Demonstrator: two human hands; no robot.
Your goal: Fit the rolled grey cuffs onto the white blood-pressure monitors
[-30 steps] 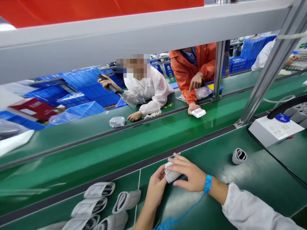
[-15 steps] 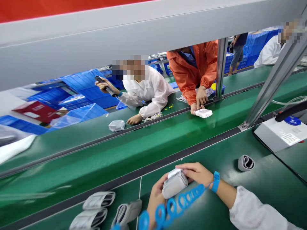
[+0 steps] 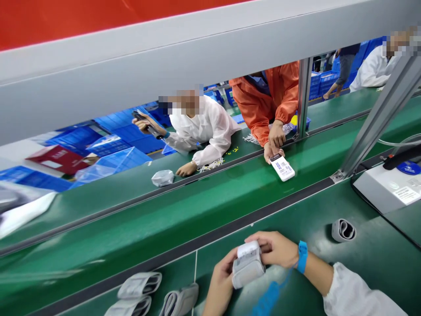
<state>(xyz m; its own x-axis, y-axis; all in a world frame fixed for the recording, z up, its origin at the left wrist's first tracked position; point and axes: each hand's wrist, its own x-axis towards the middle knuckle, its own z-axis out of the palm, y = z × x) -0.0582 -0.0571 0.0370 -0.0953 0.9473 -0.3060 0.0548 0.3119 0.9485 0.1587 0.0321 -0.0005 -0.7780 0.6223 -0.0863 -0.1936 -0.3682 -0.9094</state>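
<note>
Between my two hands is a rolled grey fabric cuff (image 3: 249, 267) with a white piece along its top, held just above the green bench (image 3: 289, 289). My left hand (image 3: 221, 281) grips its left end. At its right end, the fingers of my right hand (image 3: 276, 249) are closed on it, partly hidden behind the roll. A blue strap (image 3: 302, 256) circles my right wrist, with a blue coiled cord (image 3: 268, 298) hanging from it. More rolled grey cuffs (image 3: 140, 284) lie left of my hands, another cuff (image 3: 180, 299) among them. A single cuff (image 3: 344, 231) stands to the right.
A green conveyor belt (image 3: 197, 197) runs beyond the bench. Across it, a co-worker in orange holds a white device (image 3: 283, 168); another in white holds a dark handheld tool (image 3: 149, 126). A white box-shaped machine (image 3: 390, 186) and metal post (image 3: 378, 114) stand right.
My hands and the cuff have turned slightly, showing more of its white piece. The blue cord has swung down. Across the belt, the co-worker in orange has tilted the white device upright.
</note>
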